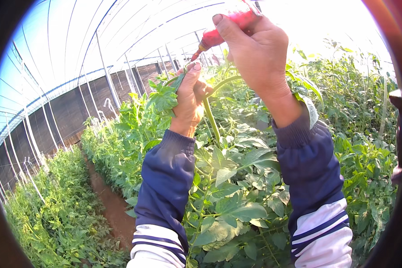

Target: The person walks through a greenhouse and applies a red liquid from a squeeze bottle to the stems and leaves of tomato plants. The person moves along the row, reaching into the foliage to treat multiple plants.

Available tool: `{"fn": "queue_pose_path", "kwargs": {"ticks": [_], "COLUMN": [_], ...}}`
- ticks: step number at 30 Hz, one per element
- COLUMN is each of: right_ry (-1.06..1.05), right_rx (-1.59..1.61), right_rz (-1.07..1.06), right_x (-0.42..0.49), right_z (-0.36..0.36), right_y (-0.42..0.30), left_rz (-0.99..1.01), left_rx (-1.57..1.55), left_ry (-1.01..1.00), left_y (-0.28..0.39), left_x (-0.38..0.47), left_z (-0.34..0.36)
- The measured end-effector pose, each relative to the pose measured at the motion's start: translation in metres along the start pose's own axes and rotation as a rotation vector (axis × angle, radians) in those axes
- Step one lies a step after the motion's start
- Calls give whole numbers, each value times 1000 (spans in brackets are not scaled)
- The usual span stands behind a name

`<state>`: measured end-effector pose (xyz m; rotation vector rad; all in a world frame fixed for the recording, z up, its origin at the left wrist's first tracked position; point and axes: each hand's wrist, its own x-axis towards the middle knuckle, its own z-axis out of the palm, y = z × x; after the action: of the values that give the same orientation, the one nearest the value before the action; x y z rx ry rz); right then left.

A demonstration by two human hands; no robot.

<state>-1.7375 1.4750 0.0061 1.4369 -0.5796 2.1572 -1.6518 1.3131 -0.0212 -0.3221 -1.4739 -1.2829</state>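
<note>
My right hand (259,50) grips a red squeeze bottle (232,25), tilted with its narrow nozzle (197,53) pointing down and to the left. The nozzle tip is right above the fingertips of my left hand (189,97). Between its thumb and fingers, my left hand pinches the top of a tomato plant; what exactly lies under the nozzle is too small to tell. A leaf (164,97) hangs out on the left side of that hand. Below it runs a thick green stem (211,122), and a curved branch (222,83) arches off to the right.
Dense tomato foliage (234,207) fills the space below and between my forearms. More plants (358,110) stand to the right. A bare soil path (107,204) separates this row from another plant row (63,207). White support poles (107,73) and a dark wall (67,100) bound the greenhouse.
</note>
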Motion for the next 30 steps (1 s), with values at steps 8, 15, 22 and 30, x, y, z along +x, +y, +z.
{"fn": "queue_pose_path", "kwargs": {"ticks": [8,15,22,30], "right_ry": [106,119,36,-23], "right_rx": [-4,27,58,23], "right_rz": [-95,-94,12,157], "right_x": [0,-2,-3,-2], "right_z": [1,0,-7,-11], "right_y": [11,11,2,-19], "left_rz": [-6,1,-13,27], "left_rx": [-8,-15,-212,-358], "left_ry": [-8,-26,-122,-40], "left_y": [-1,-4,-3,0], "left_x": [2,4,-4,-6], "left_z": [0,0,0,6]}}
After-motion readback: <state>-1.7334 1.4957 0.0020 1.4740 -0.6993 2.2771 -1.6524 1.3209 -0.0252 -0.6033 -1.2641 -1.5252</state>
